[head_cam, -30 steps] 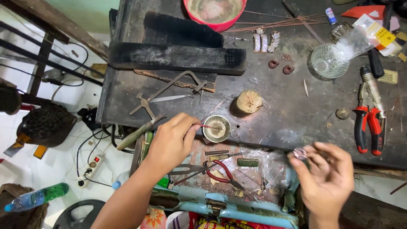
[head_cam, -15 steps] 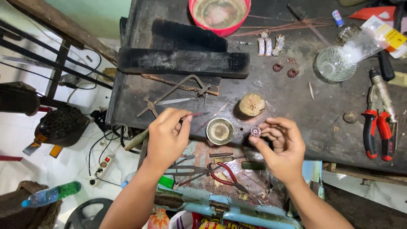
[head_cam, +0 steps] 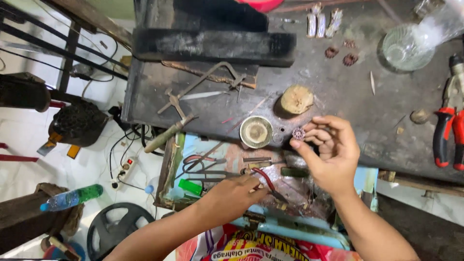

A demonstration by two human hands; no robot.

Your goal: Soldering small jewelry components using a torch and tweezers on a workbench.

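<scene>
- Setting: a dark, scarred workbench [head_cam: 338,101] over a pale tiled floor, seen from above; an open drawer tray [head_cam: 169,174] of hand tools juts out at its near edge.
- Right hand [head_cam: 328,152]: raised just above the near edge of the bench, fingers curled, pinching a small round ridged bead-like piece [head_cam: 298,133] between thumb and fingertips; the piece sits just right of the small round tin.
- Left hand [head_cam: 237,193]: down in the drawer tray, fingers closed on the red-handled pliers [head_cam: 266,181] lying there; how firm the hold is cannot be told.
- Small round tin [head_cam: 256,131]: on the bench near its near edge, open side up, pale inside.
- Round wooden block [head_cam: 296,99]: just beyond the tin, standing on the bench.
- Metal dividers [head_cam: 203,84]: lying flat to the left of the wooden block, legs spread.
- Wooden-handled tool [head_cam: 166,135]: at the bench's near left corner, handle overhanging the edge.
- Long black block [head_cam: 212,46]: lying across the far left of the bench.
- Clear glass bowl [head_cam: 406,48]: far right of the bench.
- Two small brown ridged pieces [head_cam: 340,55]: left of the glass bowl, close together.
- Large red-handled pliers [head_cam: 449,130]: at the right edge of the bench, handles pointing near.
- Green plastic bottle [head_cam: 72,197]: on its side on the floor, far left and near.
- White power strip [head_cam: 123,169]: on the floor beside the bench, cables running from it.
</scene>
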